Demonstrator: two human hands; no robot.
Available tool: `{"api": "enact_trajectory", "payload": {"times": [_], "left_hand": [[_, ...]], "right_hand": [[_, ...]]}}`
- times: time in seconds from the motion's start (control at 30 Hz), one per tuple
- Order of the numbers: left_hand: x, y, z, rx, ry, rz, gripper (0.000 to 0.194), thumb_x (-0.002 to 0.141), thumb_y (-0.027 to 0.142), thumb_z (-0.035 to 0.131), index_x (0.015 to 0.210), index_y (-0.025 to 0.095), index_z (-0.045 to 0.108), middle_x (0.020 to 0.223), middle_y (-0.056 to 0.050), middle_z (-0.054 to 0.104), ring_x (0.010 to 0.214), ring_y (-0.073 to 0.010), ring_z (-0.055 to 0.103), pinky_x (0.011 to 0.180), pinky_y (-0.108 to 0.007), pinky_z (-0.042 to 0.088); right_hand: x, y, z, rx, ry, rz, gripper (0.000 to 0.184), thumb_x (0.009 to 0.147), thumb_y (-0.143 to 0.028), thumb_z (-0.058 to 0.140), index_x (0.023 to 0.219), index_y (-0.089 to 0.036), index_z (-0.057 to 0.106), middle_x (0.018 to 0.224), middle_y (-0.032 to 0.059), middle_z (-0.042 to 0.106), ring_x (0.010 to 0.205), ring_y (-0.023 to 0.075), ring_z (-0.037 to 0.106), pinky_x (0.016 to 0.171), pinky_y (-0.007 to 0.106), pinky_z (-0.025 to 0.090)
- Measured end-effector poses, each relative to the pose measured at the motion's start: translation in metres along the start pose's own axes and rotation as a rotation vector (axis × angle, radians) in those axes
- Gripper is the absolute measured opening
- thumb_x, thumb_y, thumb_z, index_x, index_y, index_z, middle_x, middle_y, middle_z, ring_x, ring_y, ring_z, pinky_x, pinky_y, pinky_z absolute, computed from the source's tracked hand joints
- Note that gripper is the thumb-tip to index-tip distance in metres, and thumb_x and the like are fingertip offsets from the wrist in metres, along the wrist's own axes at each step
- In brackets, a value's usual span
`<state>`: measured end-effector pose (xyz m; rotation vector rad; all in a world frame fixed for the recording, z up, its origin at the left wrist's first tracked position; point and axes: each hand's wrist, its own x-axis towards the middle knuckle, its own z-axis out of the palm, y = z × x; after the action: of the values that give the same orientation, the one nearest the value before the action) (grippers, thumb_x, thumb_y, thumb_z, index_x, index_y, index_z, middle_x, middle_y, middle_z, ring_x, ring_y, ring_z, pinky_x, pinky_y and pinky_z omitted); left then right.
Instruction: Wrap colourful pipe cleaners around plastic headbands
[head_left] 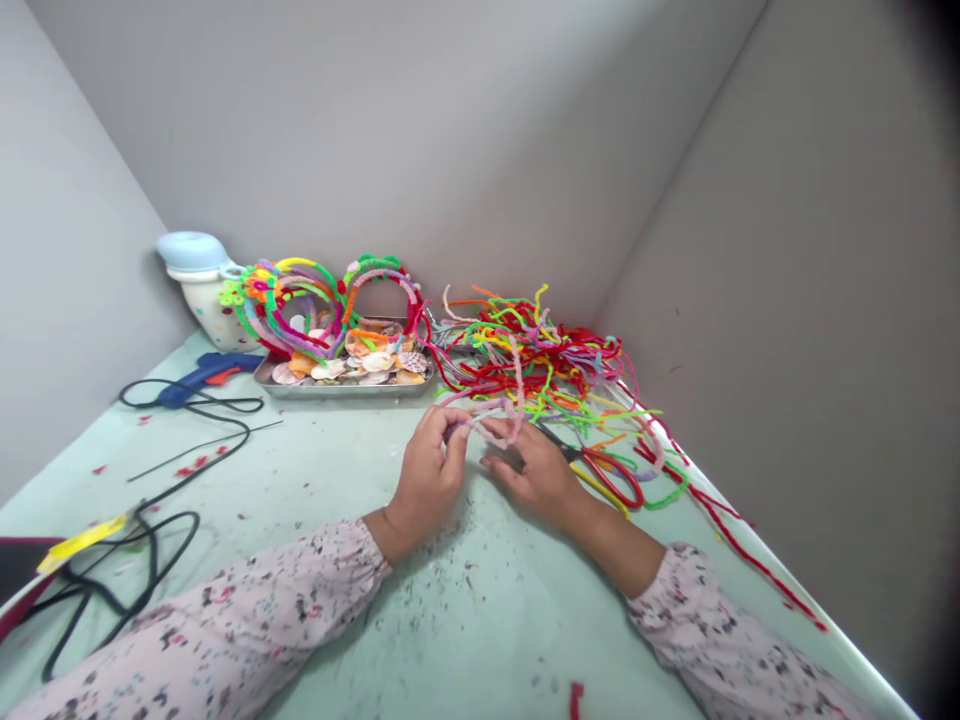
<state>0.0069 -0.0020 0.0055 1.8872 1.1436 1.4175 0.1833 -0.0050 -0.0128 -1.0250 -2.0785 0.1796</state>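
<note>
Cluttered pale-green table [315,480] (shell tray [352,390] behind).

The pale green counter [480,640] has red bits and dark specks on it. Farther out than the left hand [431,475] sits a shiny metal tray [352,392]. To that hand's left are a blue glue gun with a red trigger [196,380] and a loopy black cord [198,520]. Past the right hand [541,478] is a big messy pile of bright fuzzy sticks [525,350]. Red-handled scissors [639,490] lie just beside that hand.
</note>
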Motion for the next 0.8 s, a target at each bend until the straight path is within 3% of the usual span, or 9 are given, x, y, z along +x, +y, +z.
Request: {"api": "enact_trajectory", "payload": {"times": [0.13,0.27,0.47,0.63,0.8], "left_hand": [[-0.001,0.000,0.000,-0.003,-0.034,0.014,0.011,0.092,0.022,0.045,0.095,0.018,0.054,0.091,-0.003,0.057,0.085,-0.0157,0.053,0.078,-0.028,0.042],[-0.001,0.000,0.000,0.005,-0.084,0.035,0.011,0.092,0.021,0.044,0.095,0.018,0.055,0.092,-0.003,0.058,0.087,-0.0166,0.054,0.080,-0.030,0.042],[0.000,0.000,0.000,0.059,-0.120,0.055,0.012,0.091,0.020,0.044,0.094,0.018,0.055,0.092,-0.004,0.059,0.087,-0.0172,0.054,0.079,-0.031,0.042],[-0.002,-0.001,0.001,0.105,-0.121,0.073,0.011,0.090,0.019,0.044,0.091,0.018,0.055,0.088,-0.004,0.058,0.085,-0.0174,0.054,0.078,-0.032,0.042],[-0.002,-0.003,0.003,0.140,-0.108,0.098,0.009,0.089,0.017,0.045,0.089,0.019,0.054,0.088,-0.004,0.058,0.086,-0.0183,0.055,0.078,-0.032,0.043]], "right_hand": [[0.000,-0.001,-0.003,-0.005,0.137,-0.050,0.019,0.086,-0.020,0.059,0.105,-0.024,0.062,0.095,0.0051,0.069,0.096,0.0214,0.063,0.088,0.038,0.050],[0.001,-0.006,-0.005,-0.036,0.167,-0.083,0.010,0.086,-0.019,0.060,0.095,-0.023,0.062,0.087,0.0043,0.069,0.087,0.0201,0.064,0.083,0.036,0.052],[0.000,-0.008,-0.005,-0.081,0.209,-0.114,0.013,0.086,-0.018,0.060,0.097,-0.023,0.063,0.082,0.0030,0.070,0.074,0.0161,0.066,0.072,0.029,0.054],[-0.001,-0.007,-0.005,-0.128,0.218,-0.224,0.018,0.086,-0.016,0.058,0.100,-0.023,0.066,0.089,0.0042,0.074,0.083,0.0160,0.069,0.079,0.028,0.055],[-0.001,-0.010,-0.008,-0.154,0.205,-0.230,0.016,0.086,-0.017,0.058,0.095,-0.022,0.070,0.093,0.0066,0.073,0.085,0.0167,0.068,0.079,0.029,0.056]]}}
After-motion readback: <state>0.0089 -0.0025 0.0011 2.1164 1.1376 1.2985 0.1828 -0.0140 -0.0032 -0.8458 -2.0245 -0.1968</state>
